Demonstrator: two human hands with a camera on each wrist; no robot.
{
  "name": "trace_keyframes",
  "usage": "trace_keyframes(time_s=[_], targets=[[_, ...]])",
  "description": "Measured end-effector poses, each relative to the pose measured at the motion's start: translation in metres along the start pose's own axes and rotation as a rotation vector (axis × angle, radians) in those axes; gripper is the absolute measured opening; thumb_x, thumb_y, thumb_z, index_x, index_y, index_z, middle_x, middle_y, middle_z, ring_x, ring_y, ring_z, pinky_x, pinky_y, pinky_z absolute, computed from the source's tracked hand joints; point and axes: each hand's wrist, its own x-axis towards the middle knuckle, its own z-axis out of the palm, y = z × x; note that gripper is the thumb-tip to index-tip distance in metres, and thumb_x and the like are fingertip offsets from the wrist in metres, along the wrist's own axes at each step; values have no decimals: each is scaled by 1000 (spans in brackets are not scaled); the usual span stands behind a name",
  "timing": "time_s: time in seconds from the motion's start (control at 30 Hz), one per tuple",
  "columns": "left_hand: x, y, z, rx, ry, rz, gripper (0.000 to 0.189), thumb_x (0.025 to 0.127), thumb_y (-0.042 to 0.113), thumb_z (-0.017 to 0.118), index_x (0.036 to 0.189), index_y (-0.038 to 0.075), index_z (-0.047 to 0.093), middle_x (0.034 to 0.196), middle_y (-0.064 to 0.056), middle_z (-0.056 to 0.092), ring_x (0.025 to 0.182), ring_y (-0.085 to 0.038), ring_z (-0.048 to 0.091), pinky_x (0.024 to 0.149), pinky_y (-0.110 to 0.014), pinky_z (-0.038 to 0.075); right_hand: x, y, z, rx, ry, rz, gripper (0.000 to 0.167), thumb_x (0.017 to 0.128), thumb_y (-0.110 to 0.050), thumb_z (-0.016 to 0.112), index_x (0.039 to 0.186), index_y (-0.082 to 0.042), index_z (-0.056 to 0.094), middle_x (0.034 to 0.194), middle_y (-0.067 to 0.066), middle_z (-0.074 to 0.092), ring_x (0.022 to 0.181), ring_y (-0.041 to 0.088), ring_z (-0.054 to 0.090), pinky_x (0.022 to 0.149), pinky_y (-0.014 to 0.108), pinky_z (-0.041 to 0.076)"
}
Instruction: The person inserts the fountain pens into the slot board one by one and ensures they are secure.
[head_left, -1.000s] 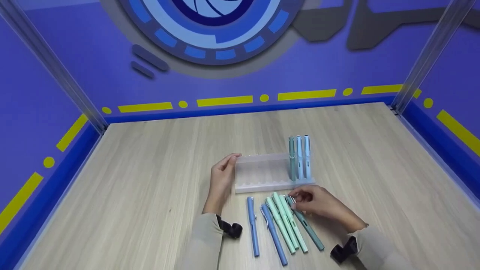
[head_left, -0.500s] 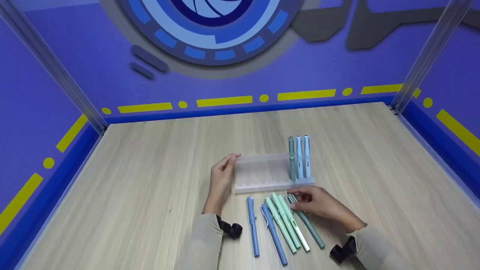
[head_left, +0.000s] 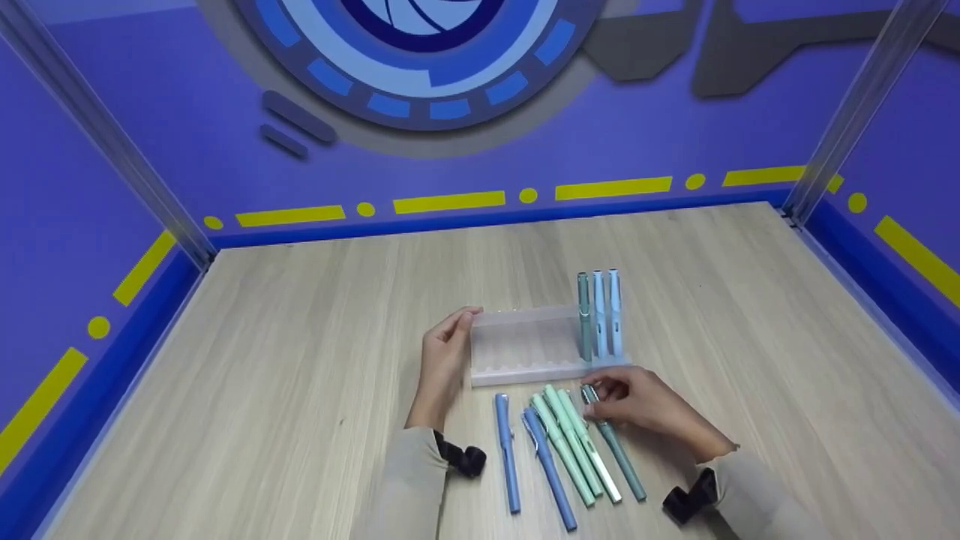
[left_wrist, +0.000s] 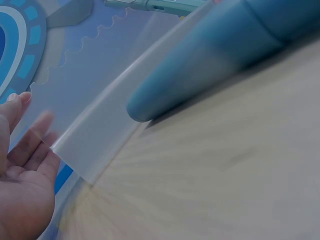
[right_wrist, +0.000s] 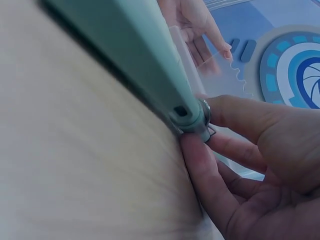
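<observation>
change over the last second is slight: the right hand [head_left: 637,397] has edged a little to the right, and the upper end of the dark green pen [head_left: 619,461] has come with it, opening a small gap there from the mint pens [head_left: 574,442]. for the work in hand, i judge this means that pen is now singled out from its neighbours, though probably not lifted clear: its near end seems to rest on the table [head_left: 300,390], in front of the clear rack [head_left: 525,341]. the right hand's thumb and fingers pinch it near its upper end. the left hand [head_left: 442,352] has stayed put, pinching the rack's left edge.

counted, nine pens show. six lie loose: two blue pens [head_left: 508,454], three mint pens and that one dark green pen. three stand upright at the rack's right end: one upright green pen [head_left: 584,319] and two light blue pens [head_left: 598,315]. there is one rack, held by one of the two hands.
</observation>
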Motion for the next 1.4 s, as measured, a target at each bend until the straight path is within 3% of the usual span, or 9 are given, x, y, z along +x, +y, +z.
trace_keyframes(time_s=[0.37,0.6,0.8,1.4], targets=[[0,0,1,-22,-9,4,29,96,35,56,113,16,70,126,0,64,129,-16,51,113,-31,39,-1,-3,-5,56,-4,13,42,82,-22,76,117,-2,65,96,13,65,82,18,61,60,23,52],[0,-1,1,-20,-6,11,28,97,33,56,113,15,70,125,-1,65,128,-16,52,112,-31,39,1,-5,-6,60,8,47,42,82,-23,77,117,-4,65,95,12,64,77,18,61,55,27,54],[1,-2,1,-10,-4,15,27,97,33,56,111,15,70,123,0,66,126,-14,54,111,-29,40,4,-8,-8,30,33,1,41,82,-22,76,116,-2,65,96,13,66,81,18,61,61,26,54],[1,-1,1,-4,7,25,30,96,35,56,112,14,70,121,-1,67,126,-17,54,111,-33,41,14,-32,-19,53,84,-32,45,84,-18,74,122,2,62,103,19,66,85,20,65,67,24,59]])
